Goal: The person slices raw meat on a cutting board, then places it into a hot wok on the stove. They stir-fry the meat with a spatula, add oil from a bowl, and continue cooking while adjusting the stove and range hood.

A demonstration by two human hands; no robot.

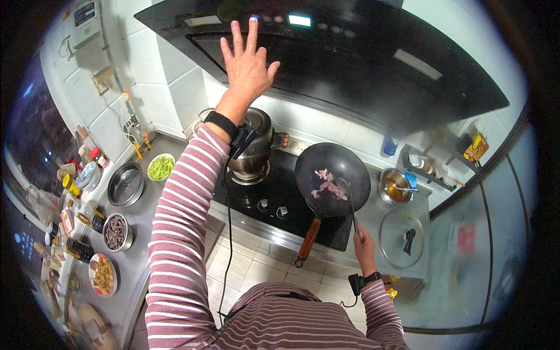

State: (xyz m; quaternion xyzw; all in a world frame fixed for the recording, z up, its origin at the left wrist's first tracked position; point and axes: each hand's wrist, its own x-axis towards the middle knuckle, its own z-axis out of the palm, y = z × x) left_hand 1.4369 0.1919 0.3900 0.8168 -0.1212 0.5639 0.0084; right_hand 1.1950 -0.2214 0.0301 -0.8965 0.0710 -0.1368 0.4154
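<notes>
My left hand point(247, 72) is raised to the black range hood point(350, 74), fingers spread and holding nothing. One fingertip is at a blue-lit button on its control row; whether it presses is unclear. Low on the right, my right hand point(365, 247) grips the handle of a metal spatula point(353, 210). The spatula's head reaches into a dark wok point(311, 159) on the right side of the gas cooktop point(280, 192). Pieces of pale pink meat point(332, 190) lie in the wok, whose wooden handle point(309, 239) points towards me.
A lidded pot point(245, 162) stands on the left burner. At right are a steel bowl of yellowish liquid point(394, 188) and a glass lid point(393, 240). The left counter holds sliced green vegetables point(161, 167), a dark pan point(125, 183), a bowl of purplish pieces point(117, 232) and a plate of food point(103, 275).
</notes>
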